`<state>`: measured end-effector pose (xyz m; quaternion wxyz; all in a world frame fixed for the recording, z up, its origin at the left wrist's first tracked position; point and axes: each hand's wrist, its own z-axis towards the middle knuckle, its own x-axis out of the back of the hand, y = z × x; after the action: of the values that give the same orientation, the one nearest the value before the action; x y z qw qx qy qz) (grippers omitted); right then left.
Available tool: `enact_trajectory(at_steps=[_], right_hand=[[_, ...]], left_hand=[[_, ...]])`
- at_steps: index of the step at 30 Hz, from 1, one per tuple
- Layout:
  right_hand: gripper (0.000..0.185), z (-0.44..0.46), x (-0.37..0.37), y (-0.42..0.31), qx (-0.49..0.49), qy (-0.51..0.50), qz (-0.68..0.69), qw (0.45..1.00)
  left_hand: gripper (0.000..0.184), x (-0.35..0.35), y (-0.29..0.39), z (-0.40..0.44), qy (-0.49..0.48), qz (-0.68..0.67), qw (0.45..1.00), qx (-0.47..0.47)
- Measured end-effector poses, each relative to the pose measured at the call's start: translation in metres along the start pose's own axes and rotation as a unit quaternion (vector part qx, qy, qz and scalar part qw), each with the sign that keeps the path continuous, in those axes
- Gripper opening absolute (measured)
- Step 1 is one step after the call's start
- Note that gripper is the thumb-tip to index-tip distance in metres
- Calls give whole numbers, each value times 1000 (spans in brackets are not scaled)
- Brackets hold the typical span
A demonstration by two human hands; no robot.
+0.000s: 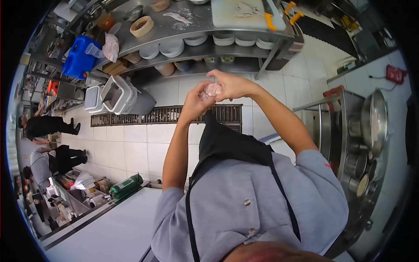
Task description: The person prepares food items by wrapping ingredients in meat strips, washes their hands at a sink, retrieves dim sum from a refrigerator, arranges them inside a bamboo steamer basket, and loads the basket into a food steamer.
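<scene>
Both of my hands are raised in front of my black apron, over the floor. A pinkish-white lump (213, 90), which looks like raw minced meat, sits between them. My left hand (195, 102) is curled under and around its left side. From the right, my right hand (233, 86) presses its fingers on the lump, with the thumb lifted along the top. Ahead, on the steel table (198, 28), lies a thin pale strip (177, 18) amid scattered white powder. How far the lump extends under the fingers is hidden.
A white cutting board (238, 15) with an orange-handled knife (270, 21) and a bamboo steamer (142, 26) stand on the table; white bowls (171, 47) fill the shelf below. Bins (117, 96) stand left, pans (374, 122) right. A floor grate (166, 115) runs beneath; two people work far left.
</scene>
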<state>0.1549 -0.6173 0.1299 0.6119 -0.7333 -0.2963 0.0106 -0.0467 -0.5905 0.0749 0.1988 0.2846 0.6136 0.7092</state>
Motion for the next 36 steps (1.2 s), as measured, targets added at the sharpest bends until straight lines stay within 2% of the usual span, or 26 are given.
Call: enact_trajectory(at_steps=[1, 3, 6, 7, 8, 10, 11, 12, 14, 15, 17, 21, 23, 27, 29, 30, 32, 33, 34, 35, 36], right_hand=[[80, 13, 15, -2, 17, 25, -30, 999], [78, 46, 42, 1, 35, 37, -64, 997], [47, 105, 79, 6, 90, 145, -169, 971], [38, 123, 91, -1, 58, 150, -144, 976], [38, 147, 105, -5, 56, 144, -145, 977], [35, 191, 127, 0, 114, 121, -206, 964], [30, 207, 137, -13, 38, 65, -93, 993], [26, 225, 147, -20, 36, 35, -77, 996], [32, 263, 164, -20, 66, 8, 39, 997], [32, 276, 173, -24, 62, -2, 42, 997], [33, 302, 191, -33, 26, -51, 163, 985], [34, 356, 219, -24, 34, -146, 211, 966], [33, 379, 223, -11, 81, -194, 327, 921], [40, 429, 229, -4, 98, -237, 320, 912], [34, 452, 221, -2, 105, -176, 296, 933], [34, 465, 218, -3, 111, -182, 296, 931], [33, 495, 214, -9, 128, -133, 249, 951], [33, 514, 213, -13, 129, -136, 246, 951], [34, 536, 211, -18, 159, -112, 177, 965], [35, 557, 207, -22, 186, -88, 108, 973], [35, 579, 202, -29, 187, -89, 107, 972]], left_hand=[[55, 7, -1, 18, 15, -18, 999, 47], [53, 22, -9, 57, 37, -52, 997, 46], [51, 59, -22, 116, 46, -86, 994, 53], [50, 75, -24, 136, 29, -88, 994, 63], [50, 95, -25, 157, 34, -92, 993, 66], [55, 134, -30, 188, -6, -3, 997, 76], [54, 150, -30, 203, -34, -40, 994, 100], [53, 167, -25, 218, -58, -73, 989, 114], [48, 197, -11, 244, -62, -61, 987, 132], [46, 209, -11, 254, -64, -68, 986, 139], [43, 227, -4, 271, -56, -87, 983, 154], [40, 261, -8, 296, -50, -91, 977, 184], [36, 271, -15, 298, -19, -132, 977, 168], [36, 286, -14, 300, 69, -145, 973, 168], [36, 295, -20, 297, 161, -89, 971, 150], [36, 305, -26, 295, 167, -83, 971, 149], [37, 333, -40, 293, 268, -18, 948, 171], [39, 350, -43, 296, 290, 64, 939, 172], [39, 367, -50, 304, 293, 63, 939, 171], [44, 385, -58, 312, 308, 139, 920, 197], [49, 405, -65, 321, 321, 215, 896, 219]])
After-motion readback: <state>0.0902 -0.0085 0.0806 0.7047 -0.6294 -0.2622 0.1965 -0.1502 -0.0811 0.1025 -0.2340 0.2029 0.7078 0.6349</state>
